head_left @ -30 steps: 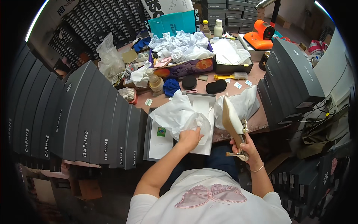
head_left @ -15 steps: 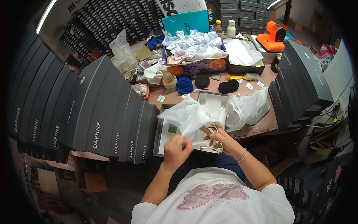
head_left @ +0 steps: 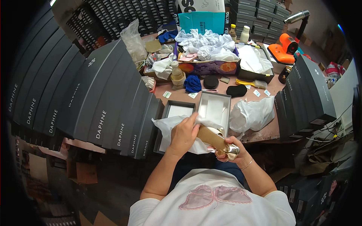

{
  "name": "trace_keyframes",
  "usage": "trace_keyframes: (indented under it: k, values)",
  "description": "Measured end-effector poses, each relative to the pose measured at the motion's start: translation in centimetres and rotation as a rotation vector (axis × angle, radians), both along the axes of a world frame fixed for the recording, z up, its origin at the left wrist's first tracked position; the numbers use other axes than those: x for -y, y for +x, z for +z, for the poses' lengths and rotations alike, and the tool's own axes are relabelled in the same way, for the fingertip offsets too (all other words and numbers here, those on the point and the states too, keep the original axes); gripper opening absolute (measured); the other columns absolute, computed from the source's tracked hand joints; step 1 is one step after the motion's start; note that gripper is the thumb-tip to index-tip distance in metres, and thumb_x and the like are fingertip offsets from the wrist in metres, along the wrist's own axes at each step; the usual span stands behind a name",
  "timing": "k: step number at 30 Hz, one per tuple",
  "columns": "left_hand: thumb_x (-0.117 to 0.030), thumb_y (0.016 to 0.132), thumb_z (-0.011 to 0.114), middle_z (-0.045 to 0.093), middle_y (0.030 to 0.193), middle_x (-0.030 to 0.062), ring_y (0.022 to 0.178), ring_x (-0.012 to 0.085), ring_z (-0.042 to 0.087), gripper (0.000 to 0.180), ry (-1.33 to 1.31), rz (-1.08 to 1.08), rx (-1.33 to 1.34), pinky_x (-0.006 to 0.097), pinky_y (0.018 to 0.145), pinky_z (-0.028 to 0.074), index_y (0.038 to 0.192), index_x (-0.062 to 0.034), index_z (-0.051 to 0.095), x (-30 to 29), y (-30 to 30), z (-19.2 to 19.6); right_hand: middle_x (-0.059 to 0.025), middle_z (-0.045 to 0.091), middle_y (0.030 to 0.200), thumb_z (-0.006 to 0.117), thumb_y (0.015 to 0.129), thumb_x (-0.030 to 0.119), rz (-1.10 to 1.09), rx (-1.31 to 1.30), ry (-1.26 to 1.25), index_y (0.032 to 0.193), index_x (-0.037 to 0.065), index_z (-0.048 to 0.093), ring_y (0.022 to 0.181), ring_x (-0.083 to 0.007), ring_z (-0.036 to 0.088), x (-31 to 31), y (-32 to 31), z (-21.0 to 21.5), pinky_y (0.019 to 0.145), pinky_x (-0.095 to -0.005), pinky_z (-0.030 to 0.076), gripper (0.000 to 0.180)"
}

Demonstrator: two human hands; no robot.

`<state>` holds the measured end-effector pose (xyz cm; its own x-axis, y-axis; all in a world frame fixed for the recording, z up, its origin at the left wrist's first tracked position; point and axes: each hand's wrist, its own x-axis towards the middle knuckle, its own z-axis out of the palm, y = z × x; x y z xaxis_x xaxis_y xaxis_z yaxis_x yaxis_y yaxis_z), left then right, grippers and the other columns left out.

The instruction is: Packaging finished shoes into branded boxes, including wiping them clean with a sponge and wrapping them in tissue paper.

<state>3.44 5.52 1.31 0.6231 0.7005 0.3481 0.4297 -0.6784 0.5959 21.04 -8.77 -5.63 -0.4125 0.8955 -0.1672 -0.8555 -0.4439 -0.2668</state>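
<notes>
My right hand (head_left: 237,151) is closed round the shiny gold end of a shoe (head_left: 212,137), whose ribbed tan sole faces up. At the sole's other end, my left hand (head_left: 184,135) has its fingers closed on white tissue paper (head_left: 164,125). The paper spreads left of that hand and also lies beneath the shoe. Just beyond my hands stands an open grey shoebox (head_left: 229,101) with a white inside. A second open grey box part (head_left: 180,102) sits to its left, partly covered by the paper and my left hand.
Tall stacks of dark shoeboxes flank me at the left (head_left: 109,101) and right (head_left: 301,90). A white paper bundle (head_left: 252,115) lies right of the open box. Behind are a blue cloth (head_left: 192,83), a yellow brush (head_left: 250,83), a purple carton of crumpled paper (head_left: 211,67) and an orange device (head_left: 283,49).
The shoe has turned so its sole shows. My left hand has moved up and right to the shoe's end, and the raised tissue paper has come down around it. The view has shifted slightly.
</notes>
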Motion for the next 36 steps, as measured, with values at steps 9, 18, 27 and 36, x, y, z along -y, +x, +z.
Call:
trace_keyframes:
  k: [9,18,27,36]
  values:
    - [0.005,0.073,0.063,0.055,0.07,0.0095,0.056,0.0255,0.054,0.035,0.113,0.003,0.571,0.034,0.052,0.044,0.106,-0.0063,0.069,2.2,-1.8,1.0,-0.0184,0.052,0.128,0.052,0.091,0.012,-0.415,0.197,0.046,0.139,0.003,0.034,0.106,-0.0252,0.061,-5.7,-4.9,6.4,0.081,-0.0364,0.056,0.051]
    - [0.002,0.071,0.067,0.046,0.063,0.0069,0.054,0.0238,0.05,0.037,0.322,-0.238,0.44,0.035,0.05,0.039,0.106,-0.0059,0.07,3.4,-2.2,-1.5,-0.0091,0.064,0.112,0.054,0.093,0.013,-0.633,0.444,0.074,0.124,0.001,0.053,0.099,-0.0219,0.065,-7.2,-7.3,-0.5,0.084,-0.0345,0.055,0.034]
    - [0.003,0.071,0.066,0.049,0.065,0.0067,0.054,0.0239,0.05,0.035,0.245,-0.233,0.527,0.035,0.051,0.04,0.105,-0.0042,0.07,5.1,-3.1,-4.3,-0.011,0.062,0.11,0.055,0.093,0.017,-0.358,0.123,0.06,0.121,0.001,0.057,0.097,-0.0167,0.06,-9.9,-7.5,0.9,0.082,-0.0312,0.051,0.032]
    - [0.0,0.082,0.065,0.062,0.077,0.0095,0.066,0.0216,0.06,0.023,0.22,0.159,0.562,0.032,0.06,0.047,0.105,-0.0015,0.068,2.4,-4.7,-4.4,-0.0179,0.06,0.117,0.057,0.088,0.016,-0.041,1.387,0.617,0.123,0.0,0.053,0.102,-0.0313,0.061,-11.7,-7.6,1.5,0.089,-0.0362,0.049,0.039]
